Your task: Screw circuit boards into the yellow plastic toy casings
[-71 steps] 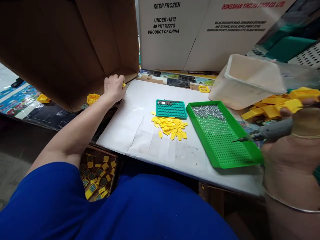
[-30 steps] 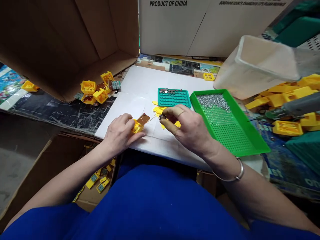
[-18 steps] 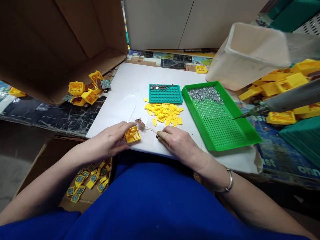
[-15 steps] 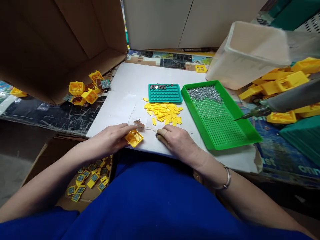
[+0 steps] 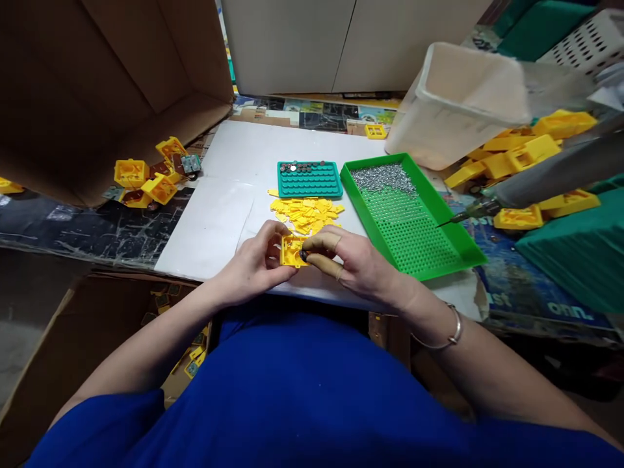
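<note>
My left hand [image 5: 260, 263] grips a small yellow plastic housing [image 5: 291, 252] by its left side, its hollow face turned up. Finger cots cover some fingers of my right hand [image 5: 341, 257], which pinches a small dark round part [image 5: 303, 255] at the housing's right edge. Whether that part sits inside the housing or only touches its edge, I cannot tell. Just beyond my hands lies a heap of flat yellow plastic pieces [image 5: 307, 214]. Behind the heap is a teal ridged tray [image 5: 310, 185] with several small round metal discs along its back rows.
A green tray [image 5: 439, 265] of small screws stands to the right, with a screwdriver [image 5: 470, 211] reaching over its edge. Yellow housings [image 5: 160, 188] lie at left by a cardboard box [image 5: 160, 78]. A translucent bin [image 5: 424, 123] stands at back right. Below left, an open box [image 5: 49, 351] holds finished-looking pieces.
My left hand has moved right and raised the yellow housing. My right hand has brought the dark round part against it. The camera view has shifted slightly right.
</note>
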Demonstrator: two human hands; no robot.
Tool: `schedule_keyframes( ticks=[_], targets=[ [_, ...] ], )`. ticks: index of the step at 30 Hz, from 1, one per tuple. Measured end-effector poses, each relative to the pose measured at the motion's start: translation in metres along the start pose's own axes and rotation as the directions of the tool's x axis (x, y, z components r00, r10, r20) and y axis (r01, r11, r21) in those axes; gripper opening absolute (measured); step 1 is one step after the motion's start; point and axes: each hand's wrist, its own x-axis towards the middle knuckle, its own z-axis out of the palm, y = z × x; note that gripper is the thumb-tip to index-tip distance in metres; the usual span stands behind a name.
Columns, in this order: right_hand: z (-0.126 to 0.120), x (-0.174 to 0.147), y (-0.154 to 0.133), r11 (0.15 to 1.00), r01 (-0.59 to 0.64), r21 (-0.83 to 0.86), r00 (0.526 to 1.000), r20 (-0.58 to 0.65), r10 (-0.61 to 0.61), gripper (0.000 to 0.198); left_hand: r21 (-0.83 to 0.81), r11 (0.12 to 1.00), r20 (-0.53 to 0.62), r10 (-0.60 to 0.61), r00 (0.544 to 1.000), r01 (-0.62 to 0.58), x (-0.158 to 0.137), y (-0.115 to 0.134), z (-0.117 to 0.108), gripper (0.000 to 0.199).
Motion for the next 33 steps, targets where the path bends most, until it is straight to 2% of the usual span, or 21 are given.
schedule_keyframes(
  ticks=[1, 3, 7, 10, 14, 20, 23, 25, 27, 28, 30, 33],
  targets=[
    [-0.002, 0.000, 0.000, 0.991, 0.062, -0.119, 0.998, 0.036, -0.058, 0.016, -0.118, 0.993, 0.030, -0.011, 0.999, 0.015, 0.001, -0.001, 0.003, 0.042],
    [-0.003, 0.000, -0.002, 0.948, 0.127, -0.293, 0.988, 0.118, -0.096, 0.020, -0.316, 0.948, 0.090, -0.016, 0.996, 0.043, 0.002, -0.002, 0.006, 0.044],
    [-0.005, 0.005, -0.015, 0.860, 0.097, -0.501, 0.975, 0.223, 0.020, 0.020, -0.484, 0.870, 0.150, -0.026, 0.988, 0.096, 0.003, -0.003, 0.010, 0.046],
    [-0.010, 0.009, -0.025, 0.861, 0.045, -0.507, 0.967, 0.238, 0.090, 0.018, -0.543, 0.834, 0.129, -0.035, 0.991, 0.100, 0.005, -0.002, 0.012, 0.043],
    [-0.014, 0.011, -0.031, 0.868, 0.047, -0.495, 0.969, 0.232, 0.080, 0.021, -0.579, 0.810, 0.082, -0.059, 0.995, 0.096, 0.009, -0.003, 0.018, 0.042],
    [-0.006, 0.008, -0.030, 0.843, 0.072, -0.532, 0.970, 0.235, 0.066, 0.019, -0.570, 0.818, 0.021, -0.082, 0.996, 0.080, 0.010, -0.002, 0.027, 0.039],
    [-0.007, 0.005, -0.023, 0.888, 0.131, -0.441, 0.983, 0.175, -0.058, 0.020, -0.589, 0.802, 0.022, -0.103, 0.994, 0.096, 0.009, 0.000, 0.025, 0.037],
    [-0.010, 0.003, -0.015, 0.935, 0.162, -0.315, 0.985, -0.006, -0.173, 0.016, -0.640, 0.758, 0.055, -0.119, 0.991, 0.126, 0.008, 0.003, 0.020, 0.037],
    [-0.014, 0.003, -0.005, 0.952, 0.202, -0.231, 0.954, -0.171, -0.244, 0.024, -0.697, 0.689, 0.136, -0.146, 0.980, 0.199, 0.008, 0.006, 0.012, 0.038],
    [-0.014, 0.003, 0.000, 0.946, 0.237, -0.220, 0.941, -0.190, -0.280, 0.033, -0.721, 0.650, 0.185, -0.155, 0.971, 0.241, 0.008, 0.008, 0.007, 0.039],
    [-0.012, 0.003, 0.008, 0.914, 0.335, -0.228, 0.922, -0.121, -0.368, 0.045, -0.745, 0.580, 0.306, -0.143, 0.941, 0.330, 0.007, 0.009, 0.000, 0.044],
    [-0.005, 0.004, 0.015, 0.846, 0.467, -0.257, 0.864, -0.072, -0.498, 0.042, -0.717, 0.536, 0.475, -0.090, 0.875, 0.445, 0.004, 0.008, -0.006, 0.049]
  ],
)
